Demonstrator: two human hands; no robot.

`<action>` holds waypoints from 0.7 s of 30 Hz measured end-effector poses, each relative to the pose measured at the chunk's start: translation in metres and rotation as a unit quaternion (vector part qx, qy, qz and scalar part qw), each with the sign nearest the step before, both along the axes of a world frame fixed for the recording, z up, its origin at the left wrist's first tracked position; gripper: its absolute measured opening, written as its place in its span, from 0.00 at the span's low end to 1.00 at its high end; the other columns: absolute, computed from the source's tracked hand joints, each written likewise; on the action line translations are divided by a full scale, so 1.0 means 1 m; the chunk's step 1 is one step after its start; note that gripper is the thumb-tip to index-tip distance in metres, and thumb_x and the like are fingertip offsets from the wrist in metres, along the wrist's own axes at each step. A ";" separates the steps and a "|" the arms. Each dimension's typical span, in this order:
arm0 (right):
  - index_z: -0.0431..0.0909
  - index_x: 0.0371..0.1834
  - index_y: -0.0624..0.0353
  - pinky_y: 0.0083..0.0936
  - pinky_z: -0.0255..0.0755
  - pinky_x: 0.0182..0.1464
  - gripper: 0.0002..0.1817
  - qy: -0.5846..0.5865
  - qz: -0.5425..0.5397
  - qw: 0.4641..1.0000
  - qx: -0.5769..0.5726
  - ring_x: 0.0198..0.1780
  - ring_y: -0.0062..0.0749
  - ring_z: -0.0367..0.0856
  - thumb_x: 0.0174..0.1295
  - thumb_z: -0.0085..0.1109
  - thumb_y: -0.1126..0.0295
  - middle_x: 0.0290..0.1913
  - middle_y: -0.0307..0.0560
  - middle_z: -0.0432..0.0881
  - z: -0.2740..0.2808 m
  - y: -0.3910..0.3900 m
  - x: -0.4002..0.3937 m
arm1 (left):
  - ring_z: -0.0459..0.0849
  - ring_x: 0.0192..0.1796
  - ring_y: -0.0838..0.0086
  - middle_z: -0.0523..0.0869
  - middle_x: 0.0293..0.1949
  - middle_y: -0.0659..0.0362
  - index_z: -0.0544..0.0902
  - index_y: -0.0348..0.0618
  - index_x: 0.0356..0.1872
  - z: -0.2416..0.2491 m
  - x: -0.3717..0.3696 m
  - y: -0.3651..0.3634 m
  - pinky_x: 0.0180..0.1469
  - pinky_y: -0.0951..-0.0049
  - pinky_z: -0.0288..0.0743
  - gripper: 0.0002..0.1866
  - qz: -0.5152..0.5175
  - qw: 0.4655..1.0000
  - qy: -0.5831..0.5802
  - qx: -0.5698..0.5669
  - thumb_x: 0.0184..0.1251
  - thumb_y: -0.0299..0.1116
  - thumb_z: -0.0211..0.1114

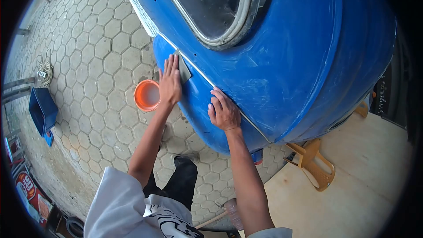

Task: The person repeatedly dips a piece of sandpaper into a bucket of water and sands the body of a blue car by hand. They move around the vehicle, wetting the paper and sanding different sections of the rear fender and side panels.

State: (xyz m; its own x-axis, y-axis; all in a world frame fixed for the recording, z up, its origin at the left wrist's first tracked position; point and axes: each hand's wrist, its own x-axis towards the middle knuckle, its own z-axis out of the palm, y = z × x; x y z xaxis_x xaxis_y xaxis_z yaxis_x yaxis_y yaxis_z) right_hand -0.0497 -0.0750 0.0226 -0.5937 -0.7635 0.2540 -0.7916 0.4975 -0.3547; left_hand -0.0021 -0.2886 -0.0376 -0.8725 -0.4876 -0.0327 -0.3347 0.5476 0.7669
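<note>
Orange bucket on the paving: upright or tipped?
Upright: the orange bucket stands with its mouth facing up, cloudy liquid visible inside.

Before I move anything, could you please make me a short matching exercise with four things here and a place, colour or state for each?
Things:
1. bucket
2. sheet
3. chair
4. crate

Places, colours or states:
A. under the left hand
B. yellow-brown
C. dark blue
D. orange, with cloudy liquid inside

Right pairs: 1-D, 2-A, 3-B, 4-C.
</note>
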 end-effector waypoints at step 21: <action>0.77 0.46 0.58 0.36 0.78 0.61 0.09 0.020 0.009 0.999 0.029 0.64 0.42 0.78 0.63 0.57 0.70 0.59 0.46 0.79 0.002 -0.002 -0.002 | 0.36 0.84 0.56 0.38 0.82 0.46 0.36 0.39 0.80 -0.072 0.041 0.028 0.81 0.51 0.37 0.37 0.079 0.962 -0.063 0.253 0.83 0.50 0.34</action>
